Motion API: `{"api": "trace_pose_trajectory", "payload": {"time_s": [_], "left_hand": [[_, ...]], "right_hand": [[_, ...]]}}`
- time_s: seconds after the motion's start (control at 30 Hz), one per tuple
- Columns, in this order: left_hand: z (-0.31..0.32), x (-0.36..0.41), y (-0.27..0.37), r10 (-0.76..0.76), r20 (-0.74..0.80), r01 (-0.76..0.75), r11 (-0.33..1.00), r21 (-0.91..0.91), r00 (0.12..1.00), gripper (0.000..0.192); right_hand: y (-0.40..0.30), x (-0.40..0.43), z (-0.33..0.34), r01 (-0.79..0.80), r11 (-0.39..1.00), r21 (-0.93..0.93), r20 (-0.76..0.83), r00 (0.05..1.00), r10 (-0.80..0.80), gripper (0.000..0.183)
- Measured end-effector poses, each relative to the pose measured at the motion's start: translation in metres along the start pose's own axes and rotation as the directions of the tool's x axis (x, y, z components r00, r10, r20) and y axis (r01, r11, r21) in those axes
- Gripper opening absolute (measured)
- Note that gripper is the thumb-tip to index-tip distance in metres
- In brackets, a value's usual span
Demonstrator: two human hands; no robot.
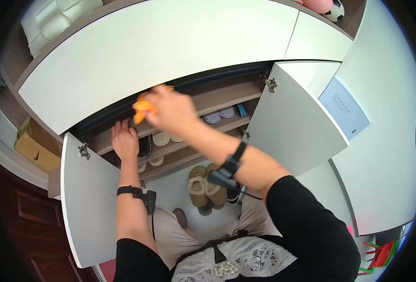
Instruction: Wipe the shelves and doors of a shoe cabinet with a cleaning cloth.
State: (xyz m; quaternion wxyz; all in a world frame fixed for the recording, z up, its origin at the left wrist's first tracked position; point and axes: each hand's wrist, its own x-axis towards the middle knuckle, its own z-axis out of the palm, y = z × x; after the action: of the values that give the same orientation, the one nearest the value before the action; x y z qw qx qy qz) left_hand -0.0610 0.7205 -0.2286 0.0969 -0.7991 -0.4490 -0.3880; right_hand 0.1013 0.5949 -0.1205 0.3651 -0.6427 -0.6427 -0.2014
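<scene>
My right hand [171, 109], slightly blurred, grips a crumpled orange cloth [144, 110] over the upper part of a shoe cabinet. The fingers of my left hand [124, 139] rest flat on the cabinet's top shelf [104, 139], just left of the cloth, with nothing seen in them. On the shelf below are a dark slipper [145, 146], cream slippers [161, 138], pale lilac slippers [212, 117] and a blue item [242, 110]. Pale footwear [156, 160] shows lower down. My right forearm hides part of the shelves.
Both cabinet doors stand open, the left door [88, 208] and the right door [292, 116], with metal hinges [271, 85]. Brown fleece-lined slippers [205, 188] stand on the floor between my legs. A paper bag [38, 148] is at the left; a light-blue box [344, 107] is behind the right door.
</scene>
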Motion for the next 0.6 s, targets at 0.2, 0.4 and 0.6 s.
{"api": "trace_pose_trajectory", "payload": {"time_s": [0.2,0.4,0.6], "left_hand": [[0.009,-0.005,-0.004,0.007,-0.071,-0.006,1.000,0.014,0.997,0.035],[0.006,0.000,0.015,-0.017,-0.055,0.015,0.999,-0.043,0.998,0.033],[0.011,-0.008,0.007,-0.087,-0.110,0.081,0.995,-0.064,0.990,0.034]], "right_hand": [[0.130,-0.037,-0.061,-0.144,0.951,-0.272,-0.210,0.974,0.087,0.031],[0.203,-0.061,-0.108,-0.463,0.773,-0.434,-0.288,0.884,0.369,0.036],[0.085,-0.034,-0.053,-0.273,0.853,-0.445,-0.098,0.961,0.257,0.033]]}}
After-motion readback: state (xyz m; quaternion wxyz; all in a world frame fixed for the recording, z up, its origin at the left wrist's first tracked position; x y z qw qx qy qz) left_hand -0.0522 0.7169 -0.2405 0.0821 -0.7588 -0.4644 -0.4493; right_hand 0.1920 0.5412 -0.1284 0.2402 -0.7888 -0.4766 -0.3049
